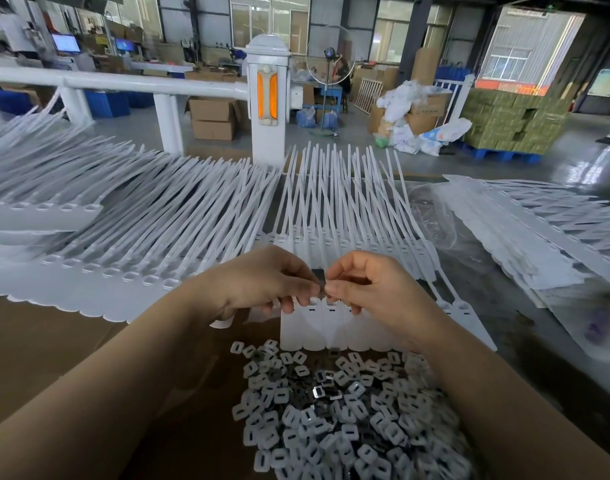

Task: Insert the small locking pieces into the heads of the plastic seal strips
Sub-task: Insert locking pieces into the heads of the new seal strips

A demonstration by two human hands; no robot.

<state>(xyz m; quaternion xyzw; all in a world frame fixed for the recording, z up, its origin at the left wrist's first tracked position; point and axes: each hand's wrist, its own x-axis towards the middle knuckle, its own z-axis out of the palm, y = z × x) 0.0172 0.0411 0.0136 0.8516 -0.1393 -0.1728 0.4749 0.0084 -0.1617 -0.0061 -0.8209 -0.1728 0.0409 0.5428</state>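
Table point(54, 341): brown surface bearing white seal strips point(179, 216) fanned in rows to the left, centre and right, tails pointing far. Centre row point(331, 209): heads near, directly under both hands. Pile of locking pieces point(331, 410): small white and dark slotted squares, heaped near, between the forearms. Left hand point(262, 282) and right hand point(369, 289): fingertips meet just above the strip heads point(317, 323), both pinching one small dark locking piece point(319, 276) between them, remaining fingers curled.
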